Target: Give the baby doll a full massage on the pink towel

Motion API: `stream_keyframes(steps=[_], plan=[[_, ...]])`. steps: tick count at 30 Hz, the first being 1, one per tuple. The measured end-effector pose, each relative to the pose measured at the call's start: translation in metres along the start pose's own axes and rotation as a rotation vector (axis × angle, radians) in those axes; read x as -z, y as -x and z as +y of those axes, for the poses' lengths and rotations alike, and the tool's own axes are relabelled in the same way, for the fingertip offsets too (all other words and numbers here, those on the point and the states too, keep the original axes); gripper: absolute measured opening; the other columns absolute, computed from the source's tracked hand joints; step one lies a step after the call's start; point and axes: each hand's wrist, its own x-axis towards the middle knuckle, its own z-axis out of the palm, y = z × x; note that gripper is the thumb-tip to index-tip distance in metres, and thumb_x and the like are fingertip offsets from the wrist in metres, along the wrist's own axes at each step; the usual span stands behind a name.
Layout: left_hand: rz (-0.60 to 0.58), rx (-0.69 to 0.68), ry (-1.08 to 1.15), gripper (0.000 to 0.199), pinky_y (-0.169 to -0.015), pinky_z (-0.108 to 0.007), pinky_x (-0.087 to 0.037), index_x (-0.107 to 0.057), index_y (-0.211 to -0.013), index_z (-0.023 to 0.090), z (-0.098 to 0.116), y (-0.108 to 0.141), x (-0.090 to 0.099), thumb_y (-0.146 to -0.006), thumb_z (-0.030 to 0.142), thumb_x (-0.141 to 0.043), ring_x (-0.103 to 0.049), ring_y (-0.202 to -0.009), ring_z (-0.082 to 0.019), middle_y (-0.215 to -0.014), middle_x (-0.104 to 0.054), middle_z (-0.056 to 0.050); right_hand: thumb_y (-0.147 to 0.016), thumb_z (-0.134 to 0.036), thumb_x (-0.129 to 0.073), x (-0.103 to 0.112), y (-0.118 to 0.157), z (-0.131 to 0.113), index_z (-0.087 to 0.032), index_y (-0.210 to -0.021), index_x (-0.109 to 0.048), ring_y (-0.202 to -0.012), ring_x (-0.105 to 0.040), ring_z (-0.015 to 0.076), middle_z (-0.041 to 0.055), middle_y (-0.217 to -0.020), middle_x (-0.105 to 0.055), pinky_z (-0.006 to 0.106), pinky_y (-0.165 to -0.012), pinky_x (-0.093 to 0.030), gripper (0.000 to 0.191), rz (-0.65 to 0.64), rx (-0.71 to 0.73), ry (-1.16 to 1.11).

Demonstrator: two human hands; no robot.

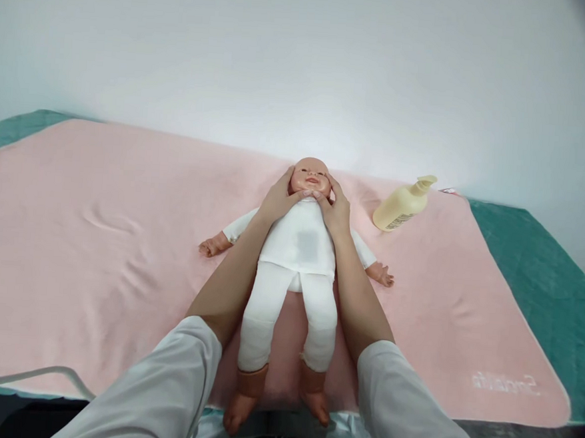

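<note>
A baby doll (298, 236) with a soft white body lies on its back, its bare feet toward me at the near edge. My left hand (280, 199) cups one side of the doll's head, fingers along the cheek and thumb at the chin. On the other side of the head, my right hand (336, 212) does the same, and the two thumbs almost meet under the mouth. Parts of both hands' fingers are hidden beside the head. The doll's arms stretch outward past my forearms. A grey patch shows on its chest.
Under the doll is a pink mat (130, 314) on a green quilted cover (543, 283). A pale yellow pump bottle (401, 206) stands right of the doll's head. A whitish wall (303, 66) rises behind. A pale cord (41, 373) crosses the near left edge.
</note>
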Motion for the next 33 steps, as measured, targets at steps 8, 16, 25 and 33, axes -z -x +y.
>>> stream_keyframes(steps=[8,16,25,33], plan=[[-0.039,0.024,-0.007,0.090,-0.120,-0.037,-0.030,-0.022,-0.158,0.016,0.005,0.003,0.007,-0.085,0.051,-0.060,-0.037,-0.145,-0.028,-0.160,-0.033,-0.010,-0.090,-0.059,-0.050,0.003,-0.002,0.004,-0.022,-0.147,-0.046,-0.133,-0.055,0.0242,0.0047,-0.149,-0.053,0.039,-0.111,-0.048,0.068,-0.022,0.028,0.032],[-0.086,-0.009,0.010,0.088,-0.122,-0.037,-0.026,-0.018,-0.159,0.019,0.000,0.001,0.012,-0.088,0.058,-0.054,-0.033,-0.148,-0.026,-0.161,-0.031,-0.006,-0.093,-0.063,-0.042,0.012,-0.004,0.002,-0.023,-0.147,-0.046,-0.141,-0.047,0.0198,0.0025,-0.151,-0.050,0.036,-0.120,-0.036,0.068,-0.075,0.080,0.029],[-0.145,-0.009,-0.048,0.085,-0.124,-0.037,-0.018,-0.011,-0.159,0.015,-0.002,0.000,0.018,-0.094,0.061,-0.040,-0.022,-0.152,-0.024,-0.164,-0.021,-0.007,-0.091,-0.069,-0.040,0.016,-0.004,-0.001,-0.020,-0.149,-0.043,-0.140,-0.049,0.0214,0.0037,-0.152,-0.048,0.035,-0.119,-0.039,0.077,-0.132,0.071,-0.032],[-0.118,0.004,0.063,0.095,-0.121,-0.036,-0.028,-0.015,-0.159,0.020,0.004,0.004,0.013,-0.086,0.063,-0.057,-0.033,-0.148,-0.027,-0.161,-0.031,-0.007,-0.085,-0.062,-0.059,0.013,-0.004,0.004,-0.022,-0.149,-0.043,-0.134,-0.055,0.0239,0.0044,-0.148,-0.053,0.037,-0.113,-0.047,0.077,-0.112,0.056,-0.043]])
